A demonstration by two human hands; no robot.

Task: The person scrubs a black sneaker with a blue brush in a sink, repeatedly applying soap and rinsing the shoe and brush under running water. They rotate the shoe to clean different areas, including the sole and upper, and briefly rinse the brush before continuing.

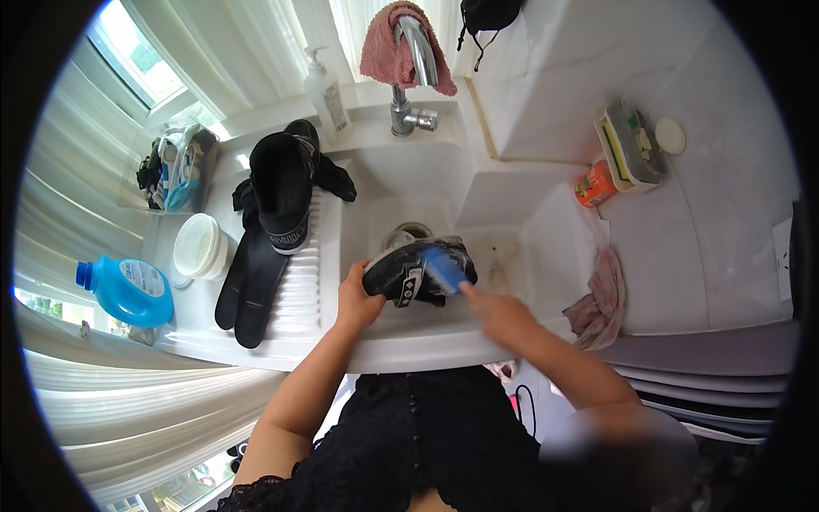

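Over the basin of a white sink (401, 179), my left hand (358, 299) grips one end of a black shoe (401, 264) with a white patterned strip. Whitish foam or wet streaks show on the shoe's upper. A blue scrubbing brush (445, 270) lies against the shoe's right part, its handle in my closed right hand (503, 320). That hand and the brush are smeared by motion. Another black shoe (283, 188) rests on the ribbed washboard to the left, with two black insoles (252, 294) beside it. Dark cloth or laces (334, 177) lie around that shoe.
A chrome faucet (418, 51) draped with a pink cloth stands behind the basin, near a white pump bottle (327, 98). At left are a white tub (200, 247), a blue detergent jug (132, 292) and a clear box (179, 171). A pinkish rag (600, 303) hangs at right.
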